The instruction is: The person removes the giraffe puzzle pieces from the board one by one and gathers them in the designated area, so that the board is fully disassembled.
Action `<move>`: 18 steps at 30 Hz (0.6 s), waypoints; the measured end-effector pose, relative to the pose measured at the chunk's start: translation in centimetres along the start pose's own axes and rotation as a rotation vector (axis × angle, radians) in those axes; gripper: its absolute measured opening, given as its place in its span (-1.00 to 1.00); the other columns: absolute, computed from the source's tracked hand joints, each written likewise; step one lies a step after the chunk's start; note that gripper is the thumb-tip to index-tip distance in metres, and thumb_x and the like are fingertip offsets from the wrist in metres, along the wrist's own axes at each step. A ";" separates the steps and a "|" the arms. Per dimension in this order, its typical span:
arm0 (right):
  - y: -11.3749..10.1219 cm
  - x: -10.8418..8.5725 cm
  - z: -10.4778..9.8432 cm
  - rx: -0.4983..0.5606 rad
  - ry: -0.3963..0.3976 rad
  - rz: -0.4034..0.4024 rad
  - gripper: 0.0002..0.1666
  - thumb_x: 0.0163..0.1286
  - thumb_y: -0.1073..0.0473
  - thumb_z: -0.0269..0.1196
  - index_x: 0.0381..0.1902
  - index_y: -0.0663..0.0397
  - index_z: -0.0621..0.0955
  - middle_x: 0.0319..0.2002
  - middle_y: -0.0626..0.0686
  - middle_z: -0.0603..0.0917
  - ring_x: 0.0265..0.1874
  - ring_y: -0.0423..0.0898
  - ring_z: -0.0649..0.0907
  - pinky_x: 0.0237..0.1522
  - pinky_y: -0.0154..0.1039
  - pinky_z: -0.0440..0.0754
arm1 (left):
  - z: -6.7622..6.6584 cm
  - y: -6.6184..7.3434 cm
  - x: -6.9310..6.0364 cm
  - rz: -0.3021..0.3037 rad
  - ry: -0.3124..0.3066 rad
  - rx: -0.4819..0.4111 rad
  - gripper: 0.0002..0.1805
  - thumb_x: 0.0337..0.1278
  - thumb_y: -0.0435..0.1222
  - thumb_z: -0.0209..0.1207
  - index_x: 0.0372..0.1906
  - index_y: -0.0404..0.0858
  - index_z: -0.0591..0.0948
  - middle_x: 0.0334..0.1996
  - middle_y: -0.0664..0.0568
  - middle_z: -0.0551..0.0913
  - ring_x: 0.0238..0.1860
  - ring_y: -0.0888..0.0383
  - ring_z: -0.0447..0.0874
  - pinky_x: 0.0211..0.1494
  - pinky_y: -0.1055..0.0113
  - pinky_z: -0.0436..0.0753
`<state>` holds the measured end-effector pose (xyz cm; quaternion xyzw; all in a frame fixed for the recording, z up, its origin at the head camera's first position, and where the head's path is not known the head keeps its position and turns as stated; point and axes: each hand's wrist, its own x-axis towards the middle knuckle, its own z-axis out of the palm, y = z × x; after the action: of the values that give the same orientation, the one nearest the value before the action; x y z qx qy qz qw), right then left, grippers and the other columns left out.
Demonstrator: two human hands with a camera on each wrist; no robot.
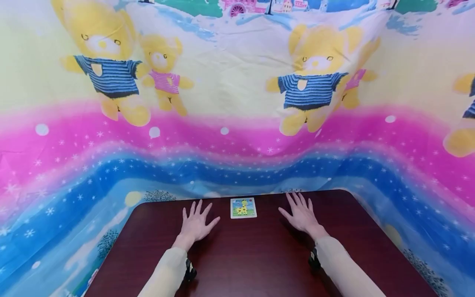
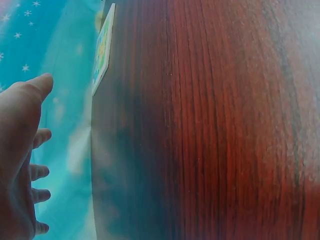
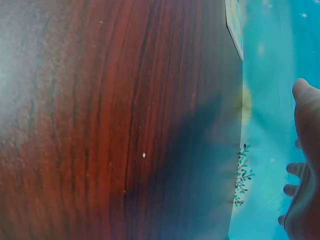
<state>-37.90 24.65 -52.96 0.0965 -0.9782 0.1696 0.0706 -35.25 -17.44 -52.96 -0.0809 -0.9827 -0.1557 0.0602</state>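
Observation:
A small square giraffe picture puzzle or card with a pale border lies flat near the far edge of the dark wooden table. To its left my left hand is held palm down with fingers spread, apart from it. My right hand is on the other side, fingers also spread and holding nothing. In the left wrist view the left hand appears raised off the tabletop. The right wrist view shows the right hand likewise raised, with a shadow on the wood.
A printed cloth with bears and snowflakes hangs behind the table and along its sides. A tiny white speck lies on the tabletop in the right wrist view. Dark wrist cameras sit under the pale sleeves.

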 end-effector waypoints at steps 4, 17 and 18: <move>0.0 0.4 0.1 -0.009 -0.001 -0.013 0.04 0.69 -0.36 0.11 0.80 0.12 0.11 0.77 0.40 0.09 0.77 0.46 0.05 0.68 0.61 -0.14 | 0.5 -0.2 0.2 -0.005 -0.010 -0.024 -0.12 0.53 0.33 0.09 0.73 -0.03 0.35 0.77 -0.30 0.16 0.79 -0.40 0.01 0.74 -0.55 -0.09; -1.4 1.5 1.5 -0.002 -0.096 -0.052 0.00 0.69 -0.35 0.12 0.77 0.14 0.21 0.75 0.39 0.16 0.74 0.47 0.12 0.69 0.59 -0.04 | 2.1 0.5 1.1 -0.006 -0.068 -0.078 -0.13 0.54 0.29 0.12 0.72 -0.09 0.37 0.75 -0.34 0.18 0.77 -0.44 0.05 0.73 -0.56 -0.07; -1.6 1.7 1.7 0.003 -0.113 -0.050 -0.01 0.69 -0.35 0.12 0.77 0.14 0.21 0.75 0.40 0.16 0.74 0.46 0.12 0.69 0.58 -0.04 | 2.2 0.7 1.4 -0.007 -0.078 -0.073 -0.13 0.54 0.29 0.12 0.72 -0.09 0.36 0.75 -0.34 0.18 0.77 -0.43 0.06 0.73 -0.56 -0.06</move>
<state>-39.36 22.28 -53.70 0.1303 -0.9777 0.1633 0.0193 -36.68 -15.90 -54.67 -0.0856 -0.9782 -0.1882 0.0185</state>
